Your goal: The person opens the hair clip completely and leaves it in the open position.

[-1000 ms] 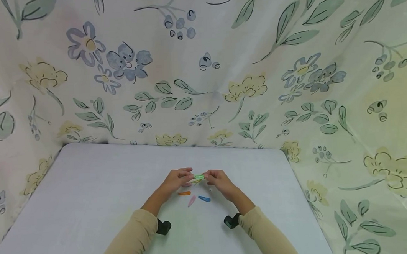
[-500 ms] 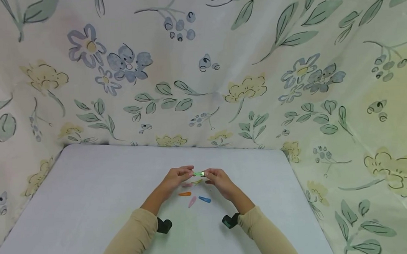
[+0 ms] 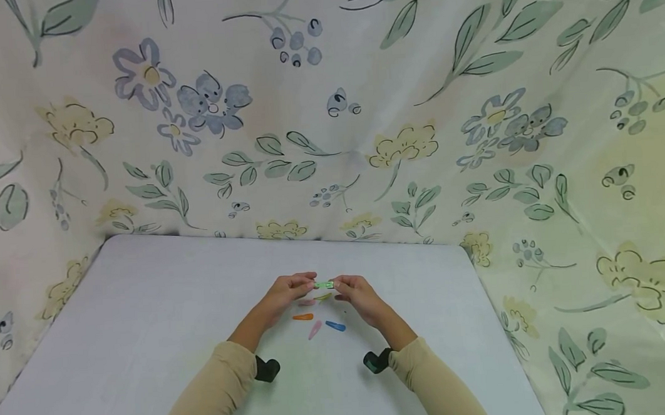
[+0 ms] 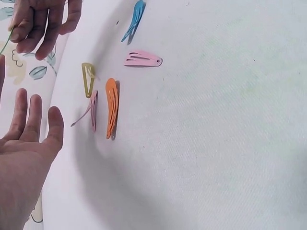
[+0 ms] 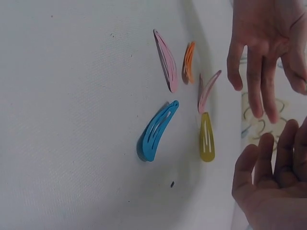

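Observation:
Between my two hands, a little above the table, is a green snap hair clip (image 3: 323,285). My left hand (image 3: 287,292) pinches its left end with thumb and forefinger. The right end is pinched by my right hand (image 3: 358,294). In the left wrist view only a thin green edge of this clip shows. Below the hands lie an orange hair clip (image 4: 112,108), a blue hair clip (image 5: 158,131), a yellow hair clip (image 5: 207,137) and a pink hair clip (image 4: 143,58). A second pink hair clip (image 5: 209,91), bent open, lies right beside the yellow one.
A white-covered table (image 3: 190,290) spreads around the hands. Floral cloth (image 3: 305,108) hangs behind it and at both sides. Dark wrist-worn devices sit at the cuffs, and a small dark speck (image 5: 172,184) lies near the blue clip.
Both hands have lifted the green hair clip slightly and turned it, uncovering more of the yellow and pink clips beneath. Over the last half second the hands have stayed nearly still.

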`<state>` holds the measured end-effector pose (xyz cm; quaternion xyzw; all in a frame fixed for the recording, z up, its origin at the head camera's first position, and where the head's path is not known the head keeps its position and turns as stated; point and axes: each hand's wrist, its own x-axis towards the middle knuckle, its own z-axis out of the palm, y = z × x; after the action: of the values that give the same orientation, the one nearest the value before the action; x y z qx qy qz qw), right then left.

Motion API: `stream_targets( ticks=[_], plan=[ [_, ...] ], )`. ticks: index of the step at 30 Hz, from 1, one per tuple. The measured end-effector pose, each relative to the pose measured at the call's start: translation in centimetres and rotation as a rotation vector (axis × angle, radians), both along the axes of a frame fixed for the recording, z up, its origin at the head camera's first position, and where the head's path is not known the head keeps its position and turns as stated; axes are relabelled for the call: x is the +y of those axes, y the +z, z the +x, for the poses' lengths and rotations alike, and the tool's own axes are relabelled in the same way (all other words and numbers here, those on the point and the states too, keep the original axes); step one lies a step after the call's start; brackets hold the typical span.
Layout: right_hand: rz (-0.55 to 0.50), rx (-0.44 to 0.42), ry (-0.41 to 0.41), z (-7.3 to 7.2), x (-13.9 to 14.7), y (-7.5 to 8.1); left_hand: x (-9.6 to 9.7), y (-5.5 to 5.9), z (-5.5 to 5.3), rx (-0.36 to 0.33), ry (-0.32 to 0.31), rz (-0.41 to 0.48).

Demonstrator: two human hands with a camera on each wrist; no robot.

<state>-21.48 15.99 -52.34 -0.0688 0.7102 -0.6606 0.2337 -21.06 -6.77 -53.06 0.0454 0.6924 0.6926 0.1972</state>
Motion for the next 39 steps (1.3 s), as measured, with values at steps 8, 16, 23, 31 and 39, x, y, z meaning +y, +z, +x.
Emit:
stream_targets(
  ticks=[8,16,23,31,39],
  plan=[
    [0.008,0.009,0.0,-0.01,-0.07,-0.1,-0.19,-0.53,-0.21,0.0,-0.004,-0.01],
    [0.029,0.059,0.014,0.23,-0.16,0.4,-0.1,-0.23,-0.01,0.012,0.007,-0.008],
    [0.064,0.069,-0.024,0.31,-0.41,0.77,0.1,0.04,0.08,0.078,0.045,-0.051],
    [0.084,0.057,-0.036,0.29,-0.32,0.58,-0.03,0.11,0.1,0.071,0.028,-0.061],
    [0.101,0.052,-0.042,0.37,-0.24,0.54,0.2,0.01,0.12,0.07,0.047,-0.086]
  ],
)
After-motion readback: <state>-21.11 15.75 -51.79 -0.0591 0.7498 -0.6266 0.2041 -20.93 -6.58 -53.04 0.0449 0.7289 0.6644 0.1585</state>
